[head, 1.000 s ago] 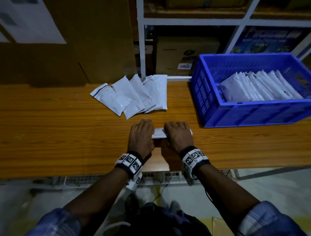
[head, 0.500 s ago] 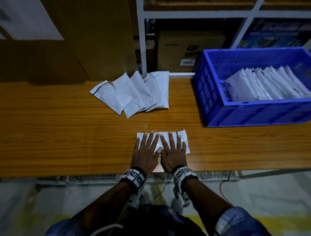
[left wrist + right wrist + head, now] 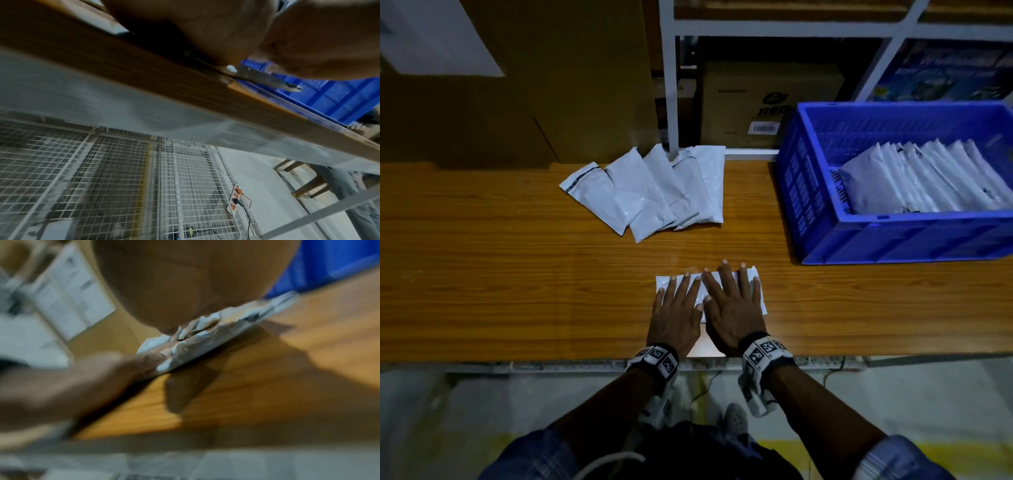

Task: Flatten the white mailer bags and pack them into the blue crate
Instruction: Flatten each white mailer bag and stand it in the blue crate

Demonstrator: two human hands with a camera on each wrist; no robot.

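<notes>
A white mailer bag (image 3: 753, 278) lies flat near the front edge of the wooden table (image 3: 500, 274). My left hand (image 3: 677, 310) and right hand (image 3: 732, 305) press on it side by side, palms down, fingers straight and spread. The right wrist view shows the mailer bag (image 3: 197, 344) crumpled under my palm. Several more white mailer bags (image 3: 654, 192) lie fanned out at the back of the table. The blue crate (image 3: 893, 240) stands at the right, with a row of white mailers (image 3: 928, 181) leaning inside it.
A white shelf post (image 3: 669, 85) and a cardboard box (image 3: 756, 102) stand behind the table. A large brown carton (image 3: 534, 85) fills the back left. Under the table is wire mesh (image 3: 102, 178) with a power strip (image 3: 235, 199).
My hands went from curled over the bunched bag to flat with fingers spread on it. The bag now lies spread out, and my right hand has slid slightly forward and right.
</notes>
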